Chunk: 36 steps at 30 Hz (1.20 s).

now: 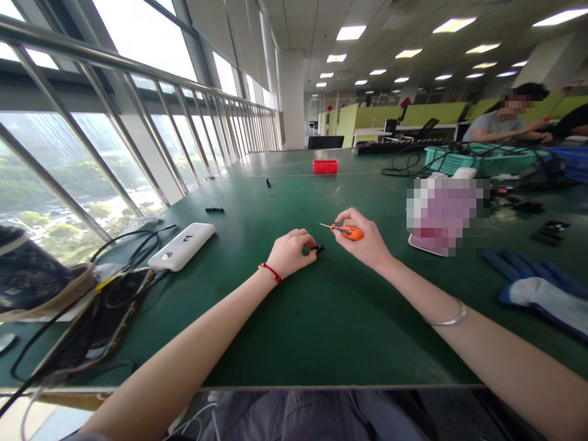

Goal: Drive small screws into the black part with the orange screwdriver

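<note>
Over the middle of the green table (298,331), my left hand (291,254) pinches a small black part (318,248) between thumb and fingers. What kind of part it is cannot be made out. In my right hand (362,240) is a screwdriver (350,232) with an orange and dark handle. Its thin metal shaft points left, a little above the black part and apart from it. Two more small black pieces lie farther off: one piece (214,210) left of centre, another piece (269,182) toward the back.
A white power bank (182,246) with cables and a phone (114,312) lie at left. A red box (325,166) stands at the back. On the right are a partly blurred pink object (441,214), gloves (546,294), and a green basket (482,160) near a seated person (500,119).
</note>
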Tool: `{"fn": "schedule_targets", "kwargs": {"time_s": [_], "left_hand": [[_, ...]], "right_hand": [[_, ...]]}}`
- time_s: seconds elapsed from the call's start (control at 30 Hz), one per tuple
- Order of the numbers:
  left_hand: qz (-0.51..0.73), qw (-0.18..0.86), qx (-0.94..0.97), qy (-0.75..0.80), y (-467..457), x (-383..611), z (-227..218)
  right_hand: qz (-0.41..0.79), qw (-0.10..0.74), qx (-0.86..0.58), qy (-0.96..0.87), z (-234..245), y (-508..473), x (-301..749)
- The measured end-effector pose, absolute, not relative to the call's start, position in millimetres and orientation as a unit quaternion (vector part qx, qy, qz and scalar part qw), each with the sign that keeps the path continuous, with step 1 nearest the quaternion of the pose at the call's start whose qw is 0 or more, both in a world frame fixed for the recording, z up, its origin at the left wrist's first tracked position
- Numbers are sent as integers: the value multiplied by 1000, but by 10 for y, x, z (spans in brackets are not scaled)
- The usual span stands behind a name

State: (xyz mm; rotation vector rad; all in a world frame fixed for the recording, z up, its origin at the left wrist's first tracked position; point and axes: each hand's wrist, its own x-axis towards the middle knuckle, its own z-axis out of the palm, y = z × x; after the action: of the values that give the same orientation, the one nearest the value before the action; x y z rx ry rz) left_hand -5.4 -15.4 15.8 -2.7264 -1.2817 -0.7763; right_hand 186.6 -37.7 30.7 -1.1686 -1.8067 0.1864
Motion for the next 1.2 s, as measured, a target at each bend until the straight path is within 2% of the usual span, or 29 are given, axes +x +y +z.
{"fn": "schedule_targets", "kwargs": {"time_s": [0.1,0.27,1.2], "left_hand": [[-213,55,-885,-409,-196,-16,187],[-179,84,-899,-391,-225,23,200],[-209,19,-893,-399,-186,-25,174]], "right_hand": [[71,559,-450,-693,452,-450,1867],[59,623,-407,-665,563,-557,1848],[132,582,-420,-684,552,-515,1859]]}}
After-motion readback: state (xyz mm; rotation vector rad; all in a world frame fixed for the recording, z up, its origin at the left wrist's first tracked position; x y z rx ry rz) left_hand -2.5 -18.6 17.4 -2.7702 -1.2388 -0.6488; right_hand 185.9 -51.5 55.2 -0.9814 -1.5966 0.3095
